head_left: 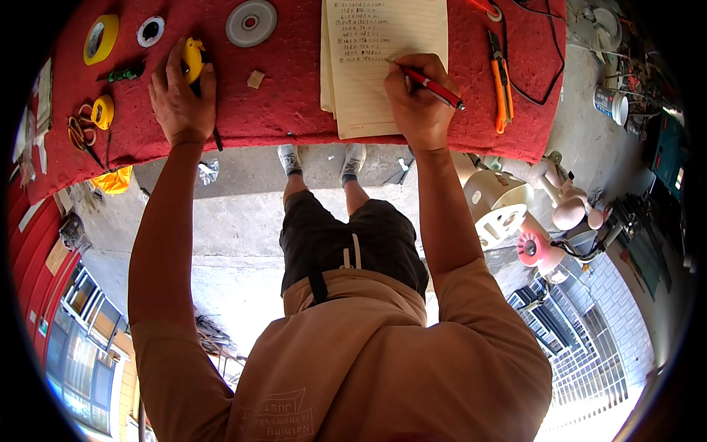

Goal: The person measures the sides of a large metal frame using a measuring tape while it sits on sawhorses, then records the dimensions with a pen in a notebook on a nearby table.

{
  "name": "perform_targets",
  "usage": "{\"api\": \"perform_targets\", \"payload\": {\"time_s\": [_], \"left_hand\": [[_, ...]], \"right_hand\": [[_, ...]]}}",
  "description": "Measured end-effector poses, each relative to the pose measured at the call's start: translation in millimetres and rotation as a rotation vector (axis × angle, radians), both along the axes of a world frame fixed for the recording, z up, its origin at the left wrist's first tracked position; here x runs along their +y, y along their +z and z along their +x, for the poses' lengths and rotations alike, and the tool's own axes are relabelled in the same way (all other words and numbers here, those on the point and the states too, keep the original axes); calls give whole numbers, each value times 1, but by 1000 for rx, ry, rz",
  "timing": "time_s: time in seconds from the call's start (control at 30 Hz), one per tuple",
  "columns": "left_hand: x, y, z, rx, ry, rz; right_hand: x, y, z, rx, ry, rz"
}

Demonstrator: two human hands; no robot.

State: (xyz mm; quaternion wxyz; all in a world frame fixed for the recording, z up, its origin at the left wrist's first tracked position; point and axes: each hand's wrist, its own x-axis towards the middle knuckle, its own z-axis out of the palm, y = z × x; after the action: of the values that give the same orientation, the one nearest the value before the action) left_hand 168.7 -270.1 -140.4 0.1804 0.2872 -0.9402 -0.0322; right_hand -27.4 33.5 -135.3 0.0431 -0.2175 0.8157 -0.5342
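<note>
My left hand (180, 103) rests on the red cloth-covered table, its fingers curled round a yellow and black tape measure (194, 60). In my right hand (423, 110) is a red pen (443, 92), pinched between thumb and fingers. The pen's writing end is hidden behind the fingers, near the last written line. Under that hand lies a lined paper pad (361, 103) with handwritten rows across its upper part. Between the hands sits a small tan square piece (255, 79). A grey round disc (251, 23) lies beyond it.
At the left lie a yellow tape roll (100, 39), a white roll (150, 32), a green screwdriver (129, 74) and another yellow tape measure (103, 112). An orange-and-black hand tool (502, 92) and a black cord (532, 98) are at the right. Fans (501, 199) stand on the floor.
</note>
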Motion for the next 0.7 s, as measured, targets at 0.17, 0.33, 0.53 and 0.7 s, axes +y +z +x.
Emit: {"api": "perform_targets", "payload": {"time_s": [0.17, 0.33, 0.53, 0.7], "left_hand": [[0, 0, 0, 3, 1, -4], [1, 0, 0, -8, 3, -18], [1, 0, 0, -8, 3, -3], [1, 0, 0, 6, -1, -2]], "right_hand": [[2, -13, -1, -45, -36, -165], [2, -9, -1, -16, 0, -42], [-1, -2, -1, 52, -6, -6], [-1, -4, -2, 102, -12, -7]]}}
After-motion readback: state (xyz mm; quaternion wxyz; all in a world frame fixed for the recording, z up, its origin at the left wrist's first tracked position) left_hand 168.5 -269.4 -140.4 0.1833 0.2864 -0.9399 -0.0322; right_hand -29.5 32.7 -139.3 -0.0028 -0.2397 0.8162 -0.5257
